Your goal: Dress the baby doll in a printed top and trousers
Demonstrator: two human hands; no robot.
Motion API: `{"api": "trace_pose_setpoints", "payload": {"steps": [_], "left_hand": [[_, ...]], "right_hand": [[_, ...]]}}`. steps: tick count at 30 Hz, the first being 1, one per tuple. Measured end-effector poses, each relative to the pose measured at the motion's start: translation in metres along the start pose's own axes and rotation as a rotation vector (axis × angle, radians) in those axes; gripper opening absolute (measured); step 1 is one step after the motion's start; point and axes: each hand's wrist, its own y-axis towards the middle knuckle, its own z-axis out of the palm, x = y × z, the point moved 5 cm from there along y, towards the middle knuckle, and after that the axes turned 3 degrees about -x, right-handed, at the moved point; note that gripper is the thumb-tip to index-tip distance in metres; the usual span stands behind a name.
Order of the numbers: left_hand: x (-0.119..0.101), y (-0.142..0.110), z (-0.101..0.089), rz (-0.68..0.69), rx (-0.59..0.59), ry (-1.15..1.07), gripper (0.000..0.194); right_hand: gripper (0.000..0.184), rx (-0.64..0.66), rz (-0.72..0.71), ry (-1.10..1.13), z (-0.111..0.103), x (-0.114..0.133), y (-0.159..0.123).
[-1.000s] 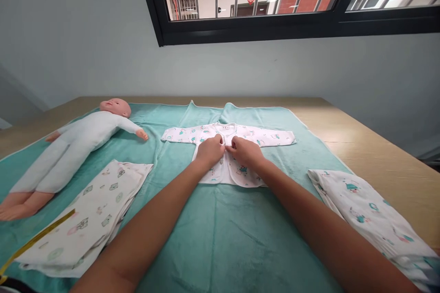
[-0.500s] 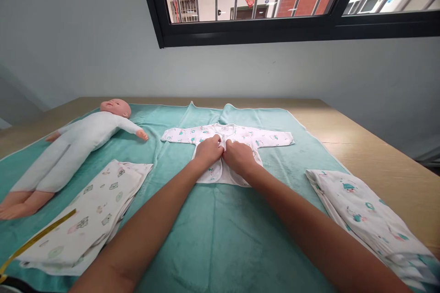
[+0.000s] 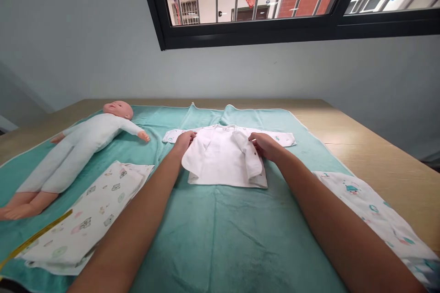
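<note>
The left hand (image 3: 186, 140) and right hand (image 3: 266, 144) are working apart, each pinching one front panel of the baby shirt (image 3: 220, 160), which is lying near the middle of the green blanket's far edge (image 3: 271, 109). Folding well is meaning gentle, even spreading, with the back lying smooth and neither sleeve dragging inward

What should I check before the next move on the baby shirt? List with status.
1. Left hand has a grip on one front panel: ok
2. Right hand has a grip on the other: ok
3. Shirt front open, inside showing: ok
4. Sleeves spread out to both sides: ok
5. Blanket smooth: not ok, raised folds at far edge
6. Grip firmness: cannot tell
</note>
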Motion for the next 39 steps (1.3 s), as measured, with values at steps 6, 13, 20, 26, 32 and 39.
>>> {"api": "trace_pose_setpoints", "payload": {"steps": [6,13,20,26,32,39], "left_hand": [[0.004,0.008,-0.024,-0.066,0.047,0.015,0.025],[0.000,-0.001,-0.019,0.003,0.112,0.262,0.016],[0.007,0.012,-0.024,0.087,0.014,0.250,0.021],[0.010,0.015,-0.032,0.085,-0.047,0.145,0.016],[0.009,0.014,-0.032,0.110,-0.108,0.098,0.015],[0.011,0.022,-0.034,0.145,-0.112,0.183,0.013]], "right_hand": [[0.016,0.031,0.103,0.029,-0.031,-0.011,0.005],[0.039,0.198,-0.014,-0.255,-0.030,0.000,-0.002],[0.030,0.242,-0.037,-0.171,-0.025,0.002,-0.009],[0.032,-0.022,-0.018,0.053,-0.045,-0.009,-0.007],[0.036,-0.283,-0.037,-0.067,-0.077,-0.024,-0.015],[0.035,-0.483,-0.088,-0.303,-0.093,-0.027,-0.027]]}}
